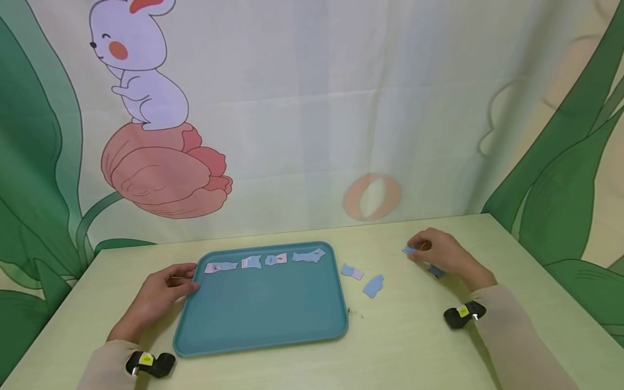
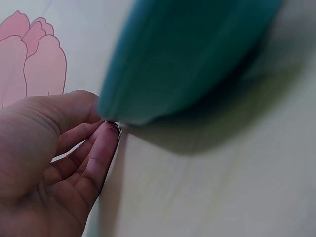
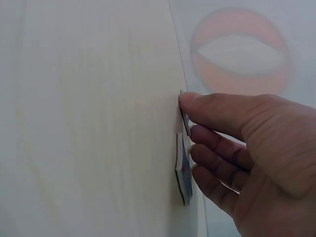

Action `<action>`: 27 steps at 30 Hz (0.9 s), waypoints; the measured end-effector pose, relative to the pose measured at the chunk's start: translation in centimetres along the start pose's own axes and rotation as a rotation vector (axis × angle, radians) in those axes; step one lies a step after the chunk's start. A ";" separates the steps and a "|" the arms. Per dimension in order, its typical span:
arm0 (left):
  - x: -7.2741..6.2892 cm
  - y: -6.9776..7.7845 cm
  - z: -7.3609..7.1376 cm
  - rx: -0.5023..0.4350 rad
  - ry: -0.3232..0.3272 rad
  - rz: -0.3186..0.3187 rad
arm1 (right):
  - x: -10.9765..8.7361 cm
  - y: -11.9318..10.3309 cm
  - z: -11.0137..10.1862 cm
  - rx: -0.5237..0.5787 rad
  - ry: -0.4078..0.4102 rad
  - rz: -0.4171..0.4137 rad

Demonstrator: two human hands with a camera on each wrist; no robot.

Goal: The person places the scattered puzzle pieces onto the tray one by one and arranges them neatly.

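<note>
My left hand (image 1: 155, 297) grips the left rim of a teal tray (image 1: 258, 309); in the left wrist view the thumb lies on the rim and the fingertips are under it. Along the tray's far side lie several blue-and-pink puzzle pieces (image 1: 309, 255) in a row. To the right of the tray, my right hand (image 1: 444, 252) pinches a small flat blue puzzle piece (image 3: 184, 118) between thumb and fingers, close over the table. Another piece (image 3: 183, 173) lies below those fingers, partly under the hand in the head view.
Between the tray and my right hand, a blue-and-pink piece (image 1: 352, 272) and a plain blue piece (image 1: 374, 286) lie on the pale wooden table (image 1: 390, 346). A printed curtain (image 1: 292, 135) with a rabbit hangs behind the table's far edge.
</note>
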State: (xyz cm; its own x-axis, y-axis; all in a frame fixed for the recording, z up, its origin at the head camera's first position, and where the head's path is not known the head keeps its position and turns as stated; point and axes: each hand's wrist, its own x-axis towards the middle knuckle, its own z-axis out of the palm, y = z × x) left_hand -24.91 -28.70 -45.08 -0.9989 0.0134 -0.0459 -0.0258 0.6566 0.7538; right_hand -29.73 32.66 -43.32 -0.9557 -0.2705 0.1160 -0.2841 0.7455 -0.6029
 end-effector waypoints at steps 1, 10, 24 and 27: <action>0.0 0.0 0.0 -0.002 0.000 0.001 | 0.0 0.0 0.0 0.000 -0.002 0.002; -0.2 0.3 -0.1 -0.005 0.004 0.028 | 0.1 -0.2 0.2 -0.009 -0.018 0.005; -0.2 0.3 0.0 -0.005 -0.003 0.032 | -0.2 -0.9 0.2 0.011 0.000 -0.026; -0.2 0.3 -0.1 0.003 0.000 0.030 | -0.1 -1.1 0.2 0.014 -0.003 -0.021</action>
State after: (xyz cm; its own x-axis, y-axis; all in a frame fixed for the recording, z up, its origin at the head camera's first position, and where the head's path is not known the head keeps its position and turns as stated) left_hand -24.74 -28.56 -44.82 -0.9992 0.0332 -0.0236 0.0041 0.6582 0.7528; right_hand -29.26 31.74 -42.87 -0.9493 -0.2878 0.1265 -0.3030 0.7308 -0.6116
